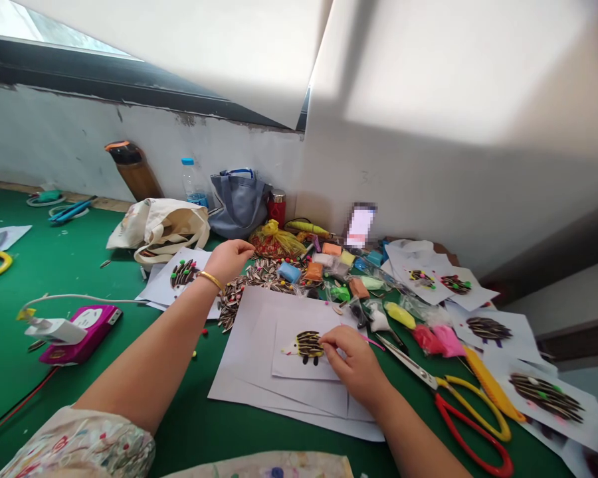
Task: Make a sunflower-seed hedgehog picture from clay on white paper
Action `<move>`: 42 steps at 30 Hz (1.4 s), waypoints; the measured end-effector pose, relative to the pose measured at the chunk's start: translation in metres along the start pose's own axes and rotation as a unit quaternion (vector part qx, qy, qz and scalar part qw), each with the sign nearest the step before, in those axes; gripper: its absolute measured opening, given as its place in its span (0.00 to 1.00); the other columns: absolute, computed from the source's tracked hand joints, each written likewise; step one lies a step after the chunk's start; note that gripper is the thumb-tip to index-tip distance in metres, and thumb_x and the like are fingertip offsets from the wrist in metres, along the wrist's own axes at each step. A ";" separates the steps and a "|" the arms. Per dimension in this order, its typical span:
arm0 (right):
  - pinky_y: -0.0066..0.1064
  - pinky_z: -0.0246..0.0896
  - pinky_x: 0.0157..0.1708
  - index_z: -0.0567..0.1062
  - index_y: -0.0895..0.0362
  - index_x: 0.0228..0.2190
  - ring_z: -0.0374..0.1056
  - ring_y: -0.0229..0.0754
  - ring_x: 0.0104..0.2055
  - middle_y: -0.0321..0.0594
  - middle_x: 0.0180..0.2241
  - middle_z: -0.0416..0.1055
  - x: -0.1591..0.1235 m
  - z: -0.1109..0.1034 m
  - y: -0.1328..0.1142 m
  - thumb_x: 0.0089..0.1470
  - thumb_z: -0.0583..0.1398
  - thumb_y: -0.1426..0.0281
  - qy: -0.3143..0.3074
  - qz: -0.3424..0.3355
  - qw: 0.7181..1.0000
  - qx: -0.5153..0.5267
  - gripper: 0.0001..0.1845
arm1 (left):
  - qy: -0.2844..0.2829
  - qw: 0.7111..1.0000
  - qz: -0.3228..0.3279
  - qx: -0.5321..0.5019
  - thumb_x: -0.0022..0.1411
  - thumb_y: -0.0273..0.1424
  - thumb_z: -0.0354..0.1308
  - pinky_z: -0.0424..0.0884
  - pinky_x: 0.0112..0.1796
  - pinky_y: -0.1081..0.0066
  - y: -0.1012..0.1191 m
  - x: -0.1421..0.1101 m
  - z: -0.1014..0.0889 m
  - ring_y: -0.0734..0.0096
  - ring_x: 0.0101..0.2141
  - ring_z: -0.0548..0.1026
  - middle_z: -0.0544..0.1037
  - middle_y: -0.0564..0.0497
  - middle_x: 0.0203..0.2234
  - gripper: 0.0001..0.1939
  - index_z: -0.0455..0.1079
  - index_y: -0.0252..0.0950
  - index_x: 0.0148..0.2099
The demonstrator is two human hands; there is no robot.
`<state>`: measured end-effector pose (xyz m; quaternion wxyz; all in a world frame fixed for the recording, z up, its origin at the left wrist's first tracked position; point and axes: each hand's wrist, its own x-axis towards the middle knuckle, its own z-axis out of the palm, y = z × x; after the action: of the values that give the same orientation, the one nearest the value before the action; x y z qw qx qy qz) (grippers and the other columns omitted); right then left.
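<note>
My left hand (230, 261) reaches over the left side of a pile of sunflower seeds (236, 295), close to a yellow net bag (278, 240). Its fingers are pinched together; anything between them is too small to tell. A hedgehog picture (309, 344) made of striped seeds on yellow clay, with black feet, lies on a small white sheet atop larger paper (244, 345). At the hedgehog's right edge, my right hand (353, 364) has thumb and fingertips closed together, touching it. What they grip, if anything, is hidden.
Bagged coloured clay (331, 249) lies behind the paper. Large scissors (438, 382) with red and yellow handles rest at right, near finished hedgehog sheets (543, 392). A magenta power block (82, 335) with cables sits left. Bags, bottles and a phone (361, 226) stand along the wall.
</note>
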<state>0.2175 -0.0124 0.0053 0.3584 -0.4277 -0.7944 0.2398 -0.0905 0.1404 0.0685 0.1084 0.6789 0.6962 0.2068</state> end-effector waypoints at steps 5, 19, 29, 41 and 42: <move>0.36 0.62 0.38 0.75 0.54 0.34 0.67 0.43 0.35 0.40 0.31 0.73 0.000 0.000 0.001 0.61 0.55 0.71 0.003 -0.001 1.000 -0.004 0.08 | -0.042 0.994 0.011 0.097 0.58 0.37 0.57 0.70 0.42 0.68 0.000 0.015 0.012 0.59 0.40 0.77 0.82 0.47 0.38 0.12 0.78 0.41 0.41; 0.36 0.62 0.38 0.74 0.54 0.34 0.67 0.43 0.36 0.40 0.31 0.73 0.000 0.000 0.003 0.61 0.55 0.71 -0.001 0.009 1.000 -0.001 0.08 | -0.065 0.974 0.032 0.215 0.61 0.30 0.49 0.69 0.46 0.64 -0.004 0.021 0.043 0.54 0.46 0.76 0.78 0.36 0.44 0.16 0.78 0.35 0.43; 0.36 0.60 0.38 0.74 0.54 0.34 0.66 0.43 0.35 0.40 0.31 0.72 -0.001 0.001 0.003 0.61 0.55 0.71 -0.007 0.012 1.000 -0.001 0.08 | -0.039 0.983 0.021 0.178 0.68 0.35 0.41 0.69 0.42 0.67 -0.010 0.022 0.029 0.58 0.43 0.77 0.79 0.40 0.43 0.20 0.72 0.38 0.50; 0.34 0.60 0.38 0.74 0.54 0.34 0.66 0.42 0.36 0.39 0.32 0.72 0.000 0.000 0.003 0.60 0.55 0.73 -0.008 0.014 1.000 0.002 0.08 | -0.134 0.964 0.073 0.218 0.58 0.26 0.54 0.69 0.47 0.62 -0.004 0.044 0.037 0.51 0.47 0.76 0.79 0.36 0.46 0.17 0.77 0.36 0.49; 0.34 0.59 0.38 0.74 0.54 0.34 0.66 0.42 0.36 0.39 0.32 0.72 0.000 0.000 0.003 0.60 0.55 0.73 -0.009 0.015 1.000 0.003 0.08 | -0.138 0.962 0.077 0.222 0.58 0.26 0.55 0.69 0.47 0.61 -0.002 0.044 0.037 0.50 0.47 0.76 0.79 0.35 0.45 0.16 0.78 0.35 0.47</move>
<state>0.2191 -0.0111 0.0036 0.3493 -0.4364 -0.7902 0.2514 -0.0789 0.1890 0.0398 0.0337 0.7595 0.6484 -0.0415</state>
